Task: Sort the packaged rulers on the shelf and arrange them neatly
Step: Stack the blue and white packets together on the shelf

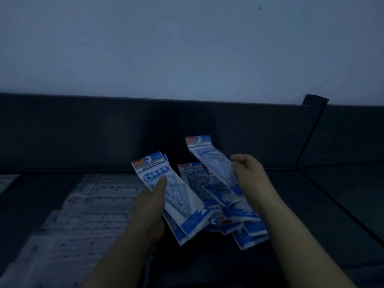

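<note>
On the shelf (311,204), rows of flat rulers (89,204) lay to the left, with a loose pile of ruler packs (239,221) just right of them, before the back panel (104,132). The left hand (149,206) held stacked packs (176,200) over the pile's left edge, and the right hand (249,175) held a single pack (209,161) over its right side. A divider (311,132) stood farther right.

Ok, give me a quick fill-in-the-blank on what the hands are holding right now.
The left hand grips the labelled packet, headed with the word ____.
The right hand holds the raised packet, printed white and ____.
The clear rulers lie on the shelf to the ____ of the left hand.
Missing: GEOMETRIC; blue; left.
</note>
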